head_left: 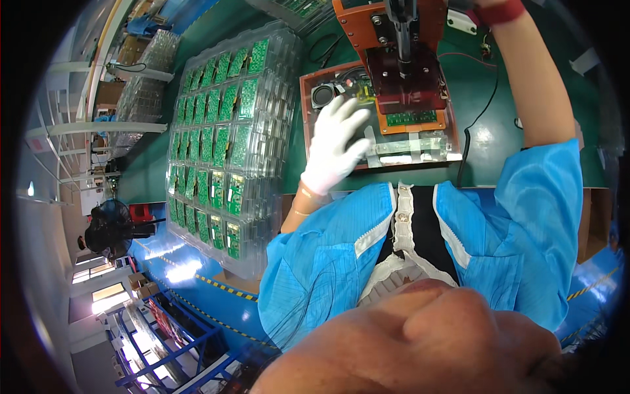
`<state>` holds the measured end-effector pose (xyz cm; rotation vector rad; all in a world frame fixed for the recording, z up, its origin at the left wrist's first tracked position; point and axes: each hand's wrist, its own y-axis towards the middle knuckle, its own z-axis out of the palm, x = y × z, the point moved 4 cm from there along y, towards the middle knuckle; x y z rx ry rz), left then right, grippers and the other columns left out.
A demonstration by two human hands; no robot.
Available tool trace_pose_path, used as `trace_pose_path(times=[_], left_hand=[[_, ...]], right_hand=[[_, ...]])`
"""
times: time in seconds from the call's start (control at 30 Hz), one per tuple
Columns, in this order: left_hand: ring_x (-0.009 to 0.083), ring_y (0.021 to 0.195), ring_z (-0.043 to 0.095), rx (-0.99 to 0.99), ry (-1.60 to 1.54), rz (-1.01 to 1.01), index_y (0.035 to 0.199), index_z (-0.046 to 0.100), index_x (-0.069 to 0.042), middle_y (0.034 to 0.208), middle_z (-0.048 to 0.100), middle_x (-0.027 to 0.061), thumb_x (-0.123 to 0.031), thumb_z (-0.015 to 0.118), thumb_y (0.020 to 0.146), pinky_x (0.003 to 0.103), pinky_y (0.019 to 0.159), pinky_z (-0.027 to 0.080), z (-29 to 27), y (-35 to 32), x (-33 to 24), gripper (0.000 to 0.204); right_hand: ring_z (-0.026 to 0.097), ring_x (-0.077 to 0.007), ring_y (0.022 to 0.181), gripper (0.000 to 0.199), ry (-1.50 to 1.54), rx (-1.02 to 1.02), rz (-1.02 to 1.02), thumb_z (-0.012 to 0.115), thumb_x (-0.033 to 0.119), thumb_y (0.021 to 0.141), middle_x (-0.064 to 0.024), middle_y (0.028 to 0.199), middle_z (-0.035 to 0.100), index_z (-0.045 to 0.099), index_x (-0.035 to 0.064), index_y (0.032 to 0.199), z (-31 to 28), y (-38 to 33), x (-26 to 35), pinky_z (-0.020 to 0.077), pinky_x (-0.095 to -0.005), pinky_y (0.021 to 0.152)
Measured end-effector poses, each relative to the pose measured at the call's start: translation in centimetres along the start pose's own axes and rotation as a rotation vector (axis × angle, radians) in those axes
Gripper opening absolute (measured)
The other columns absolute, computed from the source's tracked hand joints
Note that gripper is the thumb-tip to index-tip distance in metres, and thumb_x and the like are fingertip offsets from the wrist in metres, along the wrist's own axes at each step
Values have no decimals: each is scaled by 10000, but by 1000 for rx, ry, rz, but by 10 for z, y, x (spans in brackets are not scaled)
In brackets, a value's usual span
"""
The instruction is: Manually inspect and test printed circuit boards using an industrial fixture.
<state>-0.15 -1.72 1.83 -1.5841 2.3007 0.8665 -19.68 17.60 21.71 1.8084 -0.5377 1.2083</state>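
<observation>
My left hand point(335, 141), in a white glove, is spread with fingers apart and holds nothing. It hovers at the left side of a shallow box-shaped test fixture point(308, 125), near a round black speaker-like part point(323, 96). Over the fixture stands an orange press point(357, 23) with a dark plate; beneath that plate a green circuit board point(410, 119) shows in an orange frame. My right arm reaches up past the press on its right. Only a bit of my right hand point(484, 4) shows above a dark red wrist cuff, and its fingers are hidden.
Left of the fixture stands a tall stack of clear plastic trays point(279, 131) holding several green circuit boards. A coiled black cable point(466, 141) hangs over the green table point(489, 79) on the right. Farther left are stacked clear trays point(138, 98) and a black fan point(108, 226).
</observation>
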Motion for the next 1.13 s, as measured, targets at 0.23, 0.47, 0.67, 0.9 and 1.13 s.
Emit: trace_pose_path(times=[0.23, 0.47, 0.67, 0.9, 1.13], left_hand=[[375, 1255, 515, 166, 221, 318, 1228, 709, -141, 1367, 601, 147, -539, 598, 899, 531, 1091, 340, 43, 32, -7, 528], [326, 1000, 652, 196, 302, 211, 1190, 729, -175, 1225, 696, 98, -418, 598, 946, 411, 896, 517, 42, 45, -16, 369], [297, 960, 691, -110, -71, 538, 1148, 714, -127, 1198, 709, 77, -241, 647, 940, 361, 759, 570, 24, 5, 0, 246], [184, 831, 709, -380, 340, 97, 1095, 747, -107, 1049, 759, 9, -17, 644, 866, 304, 783, 579, -124, -77, 12, 267], [166, 865, 748, -536, 593, -640, 1227, 741, -123, 1080, 789, 30, -49, 645, 926, 250, 757, 567, -179, -124, 111, 324]], right_hand=[[624, -104, 679, 438, 496, -38, 70, 731, 115, 911, -136, 1088, 739, 585, -14, 1303, 20, 20, -48, 493, -194, 573], [635, -88, 781, 419, 471, -57, 177, 702, 160, 940, -112, 1172, 717, 599, 1, 1313, 12, 10, -52, 465, -175, 622], [562, -50, 848, 442, 379, 46, 160, 595, 236, 1025, -29, 1378, 643, 586, 12, 1407, -5, 26, -79, 479, -189, 784], [491, -57, 819, 552, 327, 147, 128, 522, 215, 1060, -92, 1589, 439, 384, 13, 1555, -18, 35, -84, 424, -161, 751], [574, -71, 929, 576, 304, 166, 98, 588, 226, 1039, -91, 1562, 463, 415, -29, 1526, -28, 42, -96, 478, -183, 844]])
